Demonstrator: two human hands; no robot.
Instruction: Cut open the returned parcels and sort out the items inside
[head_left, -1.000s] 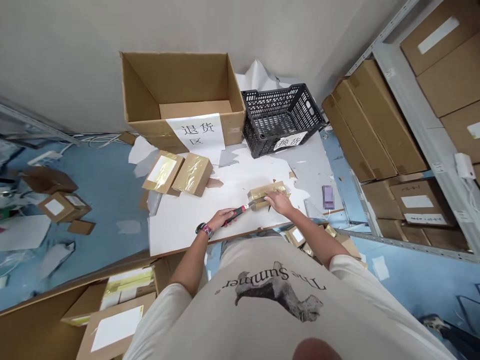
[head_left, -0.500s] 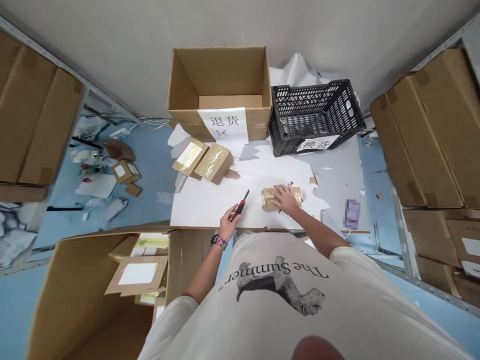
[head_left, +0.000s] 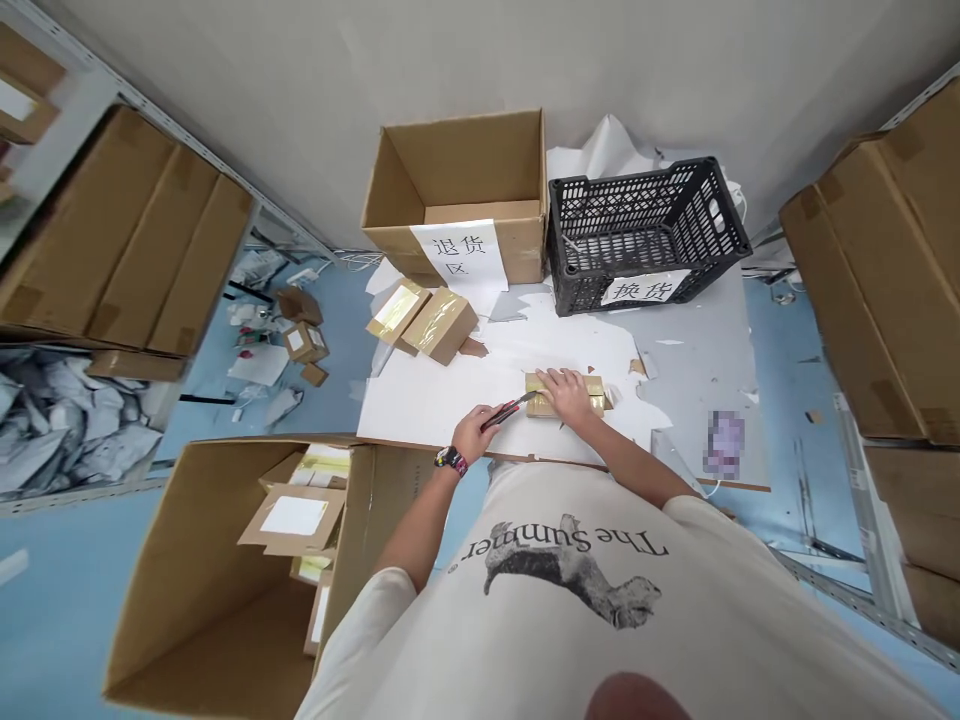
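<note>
A small taped cardboard box (head_left: pixel 536 405) lies on the white table (head_left: pixel 420 405) near its front edge. My right hand (head_left: pixel 568 396) rests on top of it with the fingers spread over the tape. My left hand (head_left: pixel 472 436), with a watch on its wrist, is closed around a red and black box cutter (head_left: pixel 504 412). The blade tip reaches the left end of the small box; whether it cuts into the tape is too small to tell.
Two taped boxes (head_left: pixel 442 325) sit at the back left of the table. Behind stand a large labelled carton (head_left: pixel 525 245) and a black crate (head_left: pixel 581 290). A purple item (head_left: pixel 725 443) lies right. An open carton (head_left: pixel 172 560) holding boxes stands lower left.
My left hand has moved right with the box cutter, bringing the blade to the small box and tilting it flatter. My right hand stays on the box. The camera view has shifted.
</note>
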